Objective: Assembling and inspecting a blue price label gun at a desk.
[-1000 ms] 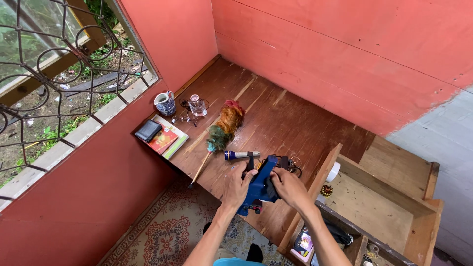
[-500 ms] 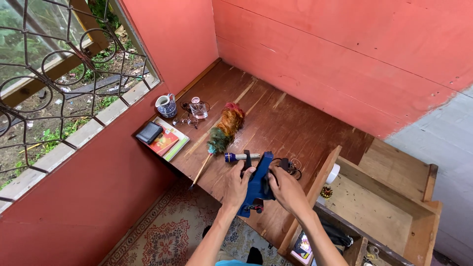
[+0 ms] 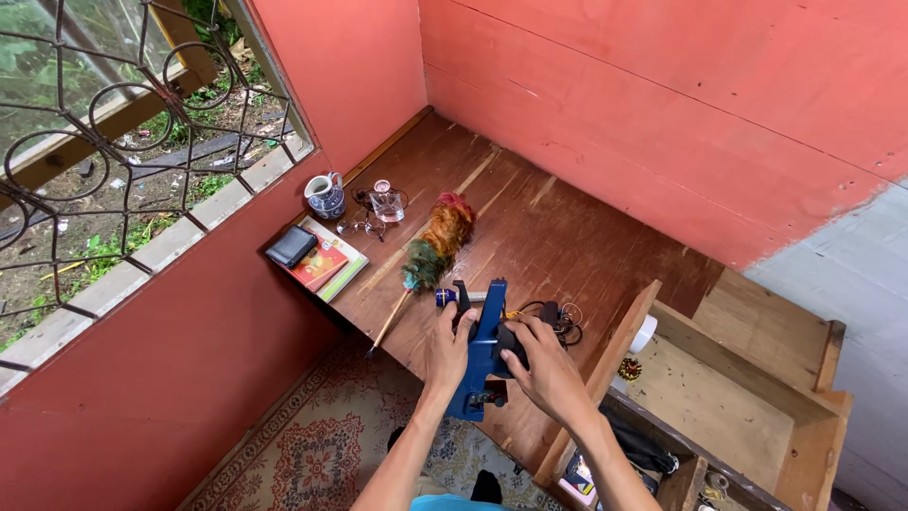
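While you stand at the near edge of the wooden table (image 3: 567, 237), both your hands close around a blue hand tool (image 3: 480, 355) held upright just above the tabletop. Your left hand (image 3: 447, 348) wraps the tool's left side, fingers curled over its upper frame. Your right hand (image 3: 541, 364) clasps a dark, rounded part on the tool's right side, fingers bent around it. Neither hand is slack; each has a firm hold.

The tool looks rigid and made of painted metal, so judge it fairly heavy for its size and unlikely to flex. Its painted frame could be slick, and the long middle of the frame appears the safest place to grip, away from the small dark fittings at its lower end. What exactly those fittings are cannot be told from here.

Just beyond the tool lies a small blue and silver cylinder (image 3: 446, 297), and to its right a tangle of dark cord and metal rings (image 3: 560, 320). A feather duster (image 3: 433, 248) with orange and green plumes stretches diagonally toward the far left, its thin stick pointing near. At the table's left end sit a patterned jug (image 3: 326, 195), a clear glass cup (image 3: 386, 202), a dark wallet (image 3: 290, 246) and a red and green book (image 3: 326, 267). A patterned rug (image 3: 312, 449) covers the floor below, and wooden drawers (image 3: 747, 378) stand open at right.
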